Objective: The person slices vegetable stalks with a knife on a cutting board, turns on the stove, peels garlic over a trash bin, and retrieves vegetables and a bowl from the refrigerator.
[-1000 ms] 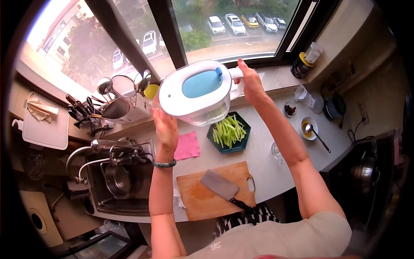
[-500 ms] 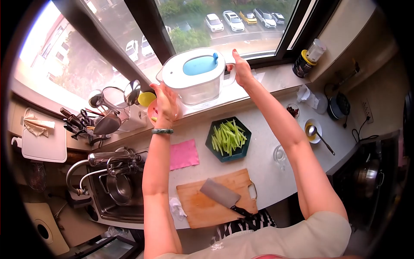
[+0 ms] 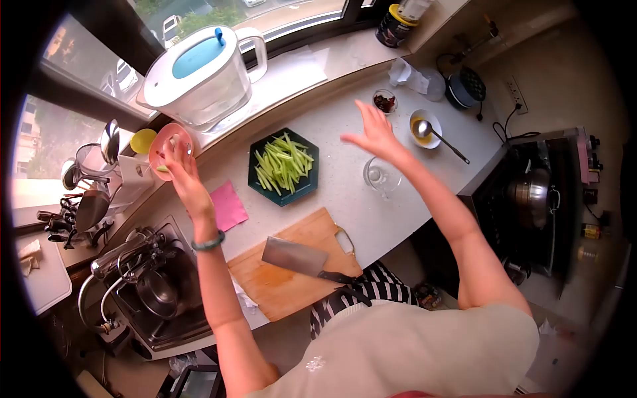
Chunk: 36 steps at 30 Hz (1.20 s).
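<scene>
My left hand (image 3: 188, 182) is raised with its fingers stretched out, in front of a pink plate (image 3: 161, 147) on the windowsill. It partly covers the plate, and I cannot tell whether the fingertips touch it. Behind the plate stands a clear water pitcher (image 3: 211, 101) with a white lid and a blue flap, out of both hands. My right hand (image 3: 378, 138) hovers over the counter with thumb and fingers apart, holding nothing. Just below it is a clear glass (image 3: 375, 175). A dark green hexagonal plate (image 3: 284, 198) of green vegetable strips (image 3: 282, 162) lies between my arms.
A cleaver (image 3: 292, 257) lies on a wooden cutting board (image 3: 269, 302) near the counter edge. Beside it is a pink cloth (image 3: 229, 206). At the right are a bowl with a spoon (image 3: 424, 129) and a small dish (image 3: 384, 101). The sink (image 3: 182, 325) is at the left.
Both hands have let go of the pitcher, which now stands on the sill. My right hand has moved back over the counter, and my view has turned to the right.
</scene>
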Tool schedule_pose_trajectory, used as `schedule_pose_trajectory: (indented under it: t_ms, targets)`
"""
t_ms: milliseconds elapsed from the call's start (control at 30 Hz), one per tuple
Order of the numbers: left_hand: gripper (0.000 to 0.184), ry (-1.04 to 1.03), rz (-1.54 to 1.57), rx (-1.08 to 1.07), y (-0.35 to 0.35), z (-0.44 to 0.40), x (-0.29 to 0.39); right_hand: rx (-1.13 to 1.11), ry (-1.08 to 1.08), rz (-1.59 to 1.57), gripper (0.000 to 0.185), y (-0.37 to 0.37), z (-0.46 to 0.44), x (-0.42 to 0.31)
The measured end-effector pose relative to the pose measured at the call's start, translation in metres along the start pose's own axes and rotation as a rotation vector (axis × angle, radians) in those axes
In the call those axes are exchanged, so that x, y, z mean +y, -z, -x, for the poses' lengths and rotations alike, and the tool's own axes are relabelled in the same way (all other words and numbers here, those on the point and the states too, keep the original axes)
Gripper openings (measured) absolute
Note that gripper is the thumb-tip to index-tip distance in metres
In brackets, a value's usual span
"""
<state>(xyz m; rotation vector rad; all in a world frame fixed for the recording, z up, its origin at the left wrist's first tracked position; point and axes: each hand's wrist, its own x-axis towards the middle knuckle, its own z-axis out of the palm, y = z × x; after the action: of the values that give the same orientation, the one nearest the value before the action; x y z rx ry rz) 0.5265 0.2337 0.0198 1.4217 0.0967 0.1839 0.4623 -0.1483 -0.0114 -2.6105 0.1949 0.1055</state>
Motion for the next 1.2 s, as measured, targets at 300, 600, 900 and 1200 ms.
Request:
schedule_pose_trajectory:
  t_ms: [300, 600, 900, 1200]
  targets:
    - [0.057, 0.238, 0.024, 0.019, -0.020, 0.163, -0.008, -0.056, -0.213, 0.206, 0.116, -0.059, 0.108, 0.063]
    - [0.053, 0.283, -0.003, 0.204, -0.020, 0.238, 0.014, 0.027, 0.153, 0.092, 0.101, 0.006, -0.024, 0.009]
    - [0.057, 0.346, -0.002, 0.409, -0.027, 0.314, 0.011, 0.032, 0.188, 0.209, 0.101, -0.025, -0.217, -0.075]
    - [0.045, 0.392, -0.071, 0.590, -0.005, 0.369, 0.000, 0.397, 0.489, 0.206, 0.078, -0.037, -0.142, -0.062]
